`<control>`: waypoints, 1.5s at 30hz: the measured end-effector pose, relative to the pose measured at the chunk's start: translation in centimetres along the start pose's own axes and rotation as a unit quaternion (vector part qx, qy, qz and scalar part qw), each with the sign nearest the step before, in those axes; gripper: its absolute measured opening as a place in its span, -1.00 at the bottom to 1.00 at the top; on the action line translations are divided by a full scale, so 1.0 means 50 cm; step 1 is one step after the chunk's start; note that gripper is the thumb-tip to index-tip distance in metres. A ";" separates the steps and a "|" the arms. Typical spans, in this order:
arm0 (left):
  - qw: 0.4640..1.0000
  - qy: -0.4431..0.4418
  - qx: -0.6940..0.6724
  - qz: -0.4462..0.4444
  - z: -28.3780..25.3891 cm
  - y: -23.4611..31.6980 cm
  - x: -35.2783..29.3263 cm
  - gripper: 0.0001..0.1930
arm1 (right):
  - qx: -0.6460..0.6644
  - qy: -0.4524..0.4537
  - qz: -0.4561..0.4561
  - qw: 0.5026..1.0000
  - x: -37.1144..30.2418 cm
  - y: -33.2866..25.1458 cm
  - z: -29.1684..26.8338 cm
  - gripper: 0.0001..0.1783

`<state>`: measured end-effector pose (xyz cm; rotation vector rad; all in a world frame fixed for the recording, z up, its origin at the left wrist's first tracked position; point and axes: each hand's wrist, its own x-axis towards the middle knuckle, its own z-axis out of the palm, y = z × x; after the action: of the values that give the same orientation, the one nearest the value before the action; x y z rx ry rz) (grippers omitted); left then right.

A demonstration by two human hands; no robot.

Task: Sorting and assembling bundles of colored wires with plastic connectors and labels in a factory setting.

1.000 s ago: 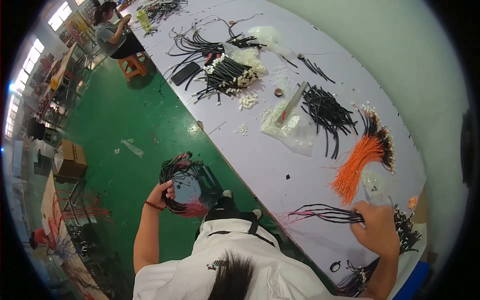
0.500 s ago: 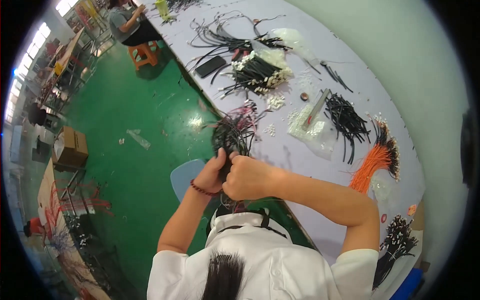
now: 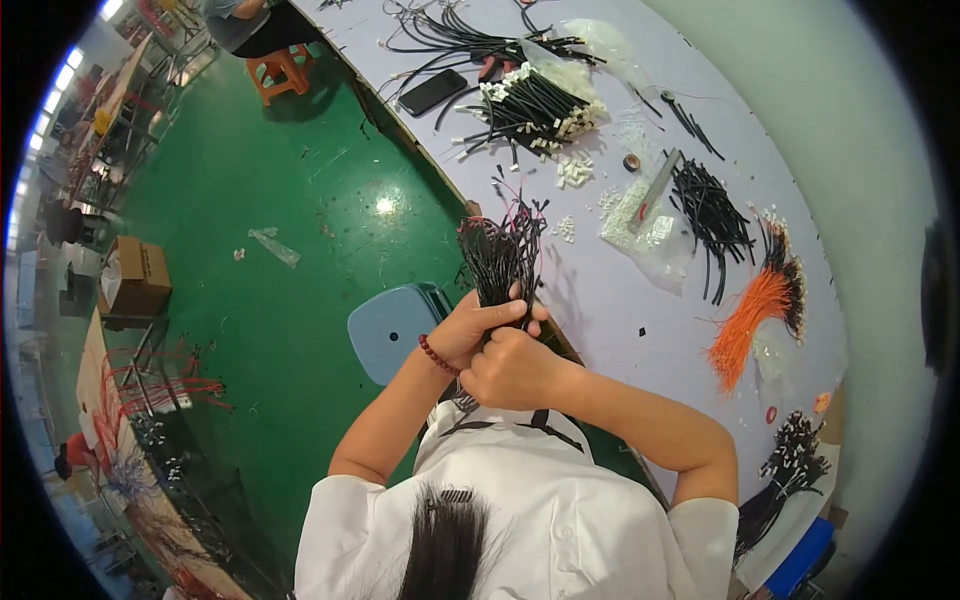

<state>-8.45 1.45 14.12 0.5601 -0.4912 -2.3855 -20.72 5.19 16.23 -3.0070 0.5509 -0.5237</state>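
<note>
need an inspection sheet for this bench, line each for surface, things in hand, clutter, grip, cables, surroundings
Surface: pale table, bare in places, many items along its length
Things in hand: dark cable bundle with some pink strands, ends fanned out
Clutter: phone, tape roll, metal strip, plastic bag with white pieces; clear wrapper on the green floor
Grip: left hand and right hand both closed around the bundle
Cables: white-ended black pile, loose black lengths, orange-wire bunch
Surroundings: blue stool, cardboard box, another person on an orange stool
</note>
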 end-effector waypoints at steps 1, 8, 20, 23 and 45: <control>0.999 0.008 0.039 -0.001 -0.003 -0.001 0.002 -0.84 | 0.001 0.000 0.004 1.000 0.000 -0.001 0.006 -0.87; 0.974 0.044 0.220 0.017 -0.012 0.029 -0.014 -0.79 | 0.032 -0.004 0.035 0.999 0.002 -0.015 0.006 -0.91; 0.830 -0.147 0.530 -0.090 -0.009 0.082 -0.068 -0.88 | -0.008 0.034 0.152 0.988 0.002 0.040 -0.063 -0.47; 0.815 -0.164 0.539 -0.140 -0.007 0.080 -0.082 -0.85 | -0.024 0.008 0.140 0.990 0.001 0.024 -0.042 -0.46; 0.936 -0.257 0.125 -0.205 -0.114 0.075 -0.142 -0.09 | 0.395 0.204 0.511 0.736 -0.137 -0.090 -0.203 -0.56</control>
<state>1.31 2.20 13.02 0.1339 -0.9987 -2.9016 -28.63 12.01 24.04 -1.4364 1.3941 -0.9464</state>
